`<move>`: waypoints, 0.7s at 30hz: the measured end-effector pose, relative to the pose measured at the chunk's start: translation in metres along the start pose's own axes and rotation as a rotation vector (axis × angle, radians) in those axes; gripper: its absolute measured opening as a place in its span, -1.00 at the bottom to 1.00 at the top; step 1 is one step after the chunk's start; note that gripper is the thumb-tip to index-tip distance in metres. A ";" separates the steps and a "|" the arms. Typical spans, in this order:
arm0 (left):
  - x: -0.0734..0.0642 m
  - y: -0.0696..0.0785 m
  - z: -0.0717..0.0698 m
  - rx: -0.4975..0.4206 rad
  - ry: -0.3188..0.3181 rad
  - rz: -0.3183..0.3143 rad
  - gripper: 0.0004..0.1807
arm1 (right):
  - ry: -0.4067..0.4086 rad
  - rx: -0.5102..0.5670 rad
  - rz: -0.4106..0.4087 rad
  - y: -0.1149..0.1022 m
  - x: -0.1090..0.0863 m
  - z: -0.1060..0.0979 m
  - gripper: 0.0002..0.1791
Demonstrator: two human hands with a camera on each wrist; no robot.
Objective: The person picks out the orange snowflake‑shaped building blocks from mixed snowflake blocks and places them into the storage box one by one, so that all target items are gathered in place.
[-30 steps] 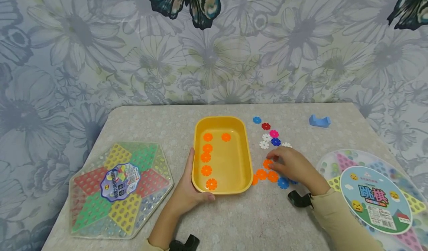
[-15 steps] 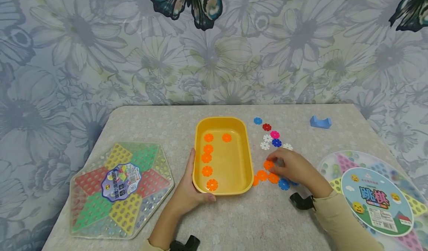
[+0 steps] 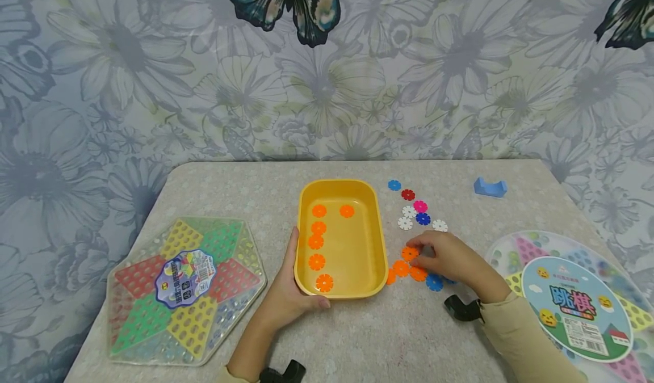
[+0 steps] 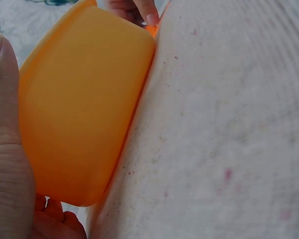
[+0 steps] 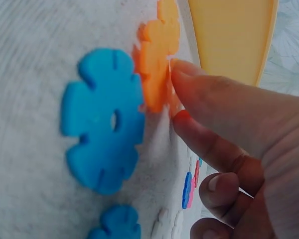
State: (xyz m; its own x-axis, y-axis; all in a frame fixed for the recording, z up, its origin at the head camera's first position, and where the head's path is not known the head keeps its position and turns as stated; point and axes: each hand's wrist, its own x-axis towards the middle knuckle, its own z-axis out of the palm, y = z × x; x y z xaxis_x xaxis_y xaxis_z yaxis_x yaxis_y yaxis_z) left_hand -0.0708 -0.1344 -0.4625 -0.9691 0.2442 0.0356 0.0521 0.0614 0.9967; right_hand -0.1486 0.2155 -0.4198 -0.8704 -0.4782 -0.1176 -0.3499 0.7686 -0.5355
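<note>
The yellow plastic tray stands on the table at the centre of the head view, with several orange snowflake discs lying in it. My left hand grips its near left corner, thumb along the front wall and fingers along the left side. To the right of the tray, my right hand has its thumb and index finger on either side of an orange snowflake disc, pinching it at the table. More orange discs lie below those fingertips. A blue snowflake disc lies flat close by.
Behind the right hand lie white, dark blue, pink, red and light blue discs. A small blue plastic holder stands at the back right. Boxed board games flank the workspace, a hexagonal one left and a round one right.
The right hand shifts only very slightly at the orange disc, and a white disc behind it shows more fully. The left hand and tray keep their place.
</note>
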 end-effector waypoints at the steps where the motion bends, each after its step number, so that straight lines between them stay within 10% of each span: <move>1: 0.000 0.000 0.000 0.001 0.000 -0.001 0.60 | 0.000 0.000 -0.001 0.000 0.000 0.000 -0.66; 8: 0.000 -0.001 0.000 0.004 0.001 -0.004 0.60 | 0.023 -0.025 0.005 0.000 0.001 0.000 -0.64; 21: 0.000 -0.002 0.000 -0.009 -0.004 0.004 0.56 | 0.301 0.004 -0.067 -0.029 0.029 -0.007 -0.57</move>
State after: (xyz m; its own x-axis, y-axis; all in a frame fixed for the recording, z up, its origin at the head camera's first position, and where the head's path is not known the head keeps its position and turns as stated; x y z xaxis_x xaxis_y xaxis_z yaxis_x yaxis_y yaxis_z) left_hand -0.0713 -0.1346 -0.4644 -0.9678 0.2486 0.0390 0.0535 0.0520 0.9972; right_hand -0.1664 0.1824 -0.4017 -0.9093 -0.3796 0.1705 -0.4087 0.7376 -0.5375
